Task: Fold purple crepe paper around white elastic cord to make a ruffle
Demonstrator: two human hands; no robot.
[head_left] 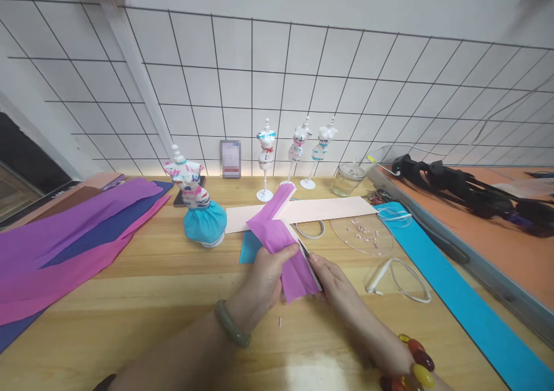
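My left hand [272,273] grips a folded strip of purple crepe paper [270,232], its thumb pressed on top. A white layer [295,233] shows along the strip's right edge. My right hand [331,277] is closed at that edge, around a slim dark tool [304,249] that lies along the paper; its kind is mostly hidden by the fingers. Beyond the hands lies a pale pink paper strip [333,209], partly under the purple paper. A small blue piece [250,248] sits beside the left hand.
A mini dress form in a blue skirt [205,222] stands left; several bare forms, one here [265,154], stand behind. Coloured paper sheets [82,224] lie left. Right are a glass of water [348,180], a bead dish [363,235], white elastic [400,278] and a blue strip [450,287].
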